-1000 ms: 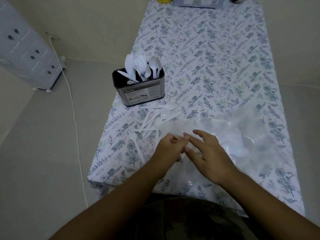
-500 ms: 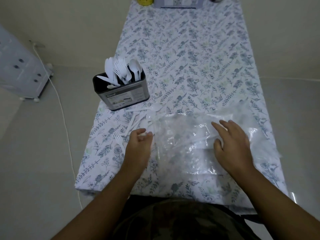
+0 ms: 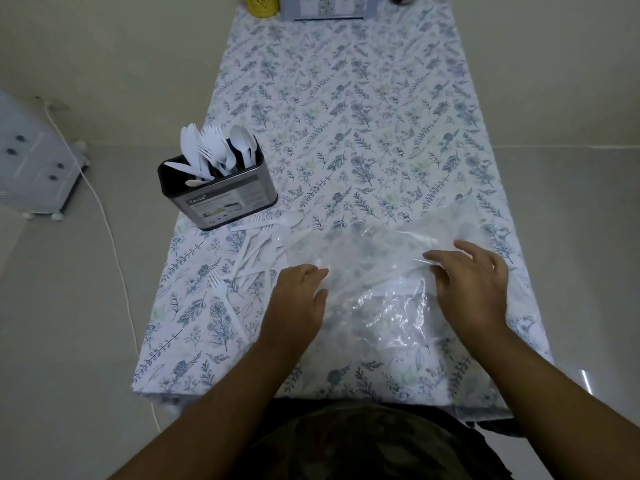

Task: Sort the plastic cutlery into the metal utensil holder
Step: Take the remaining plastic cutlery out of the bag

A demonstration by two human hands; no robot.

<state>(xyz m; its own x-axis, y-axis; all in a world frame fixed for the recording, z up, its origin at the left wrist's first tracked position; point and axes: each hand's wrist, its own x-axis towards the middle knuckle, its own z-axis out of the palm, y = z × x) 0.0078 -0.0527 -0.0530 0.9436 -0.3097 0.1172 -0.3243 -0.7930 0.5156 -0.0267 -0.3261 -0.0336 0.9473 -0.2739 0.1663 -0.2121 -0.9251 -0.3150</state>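
Resting on a clear plastic bag [image 3: 374,271] at the near end of the table, both hands lie palm down with nothing pinched in them. The left hand [image 3: 298,299] sits at the bag's left edge, fingers loosely bent and touching the plastic; the right hand [image 3: 474,285] lies on the bag's right part, fingers spread and nearly straight, pressing the film. Loose white plastic cutlery [image 3: 256,251] lies scattered on the floral tablecloth [image 3: 346,116] just left of the bag, a fork [image 3: 216,282] nearest the left edge. The metal utensil holder [image 3: 221,195] stands upright farther left, near the table's left edge, just beyond the scattered pieces, with white spoons, forks and knives [image 3: 214,150] standing in it. A white cable [image 3: 114,237] runs along the floor to the left.
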